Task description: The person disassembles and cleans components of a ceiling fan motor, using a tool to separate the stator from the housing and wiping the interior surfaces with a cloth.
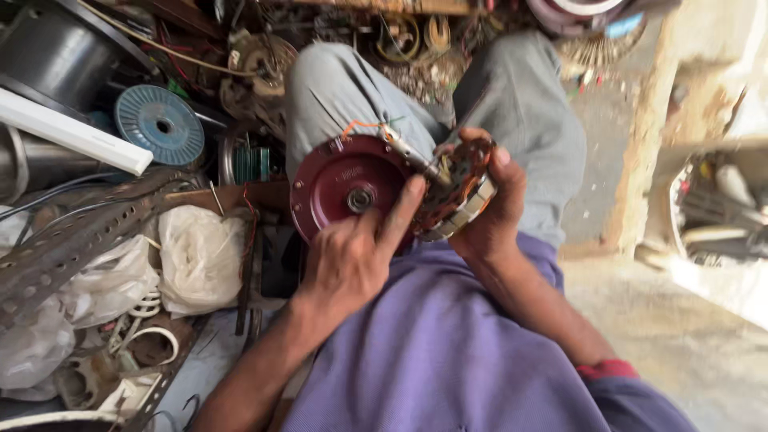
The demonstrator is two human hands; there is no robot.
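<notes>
Pressing the maroon motor cover [346, 188], left hand [352, 260] fingers spread, right hand [488, 200] grip clamping wound stator [456, 196] (clutter left)

Soft daylight comes from the right, washing the pale concrete floor [704, 352] beyond the right hand's fingers [500, 164] into glare. Left of the left hand's fingers [400, 212], clutter sits dimmer. Edges bend and blur slightly.
</notes>
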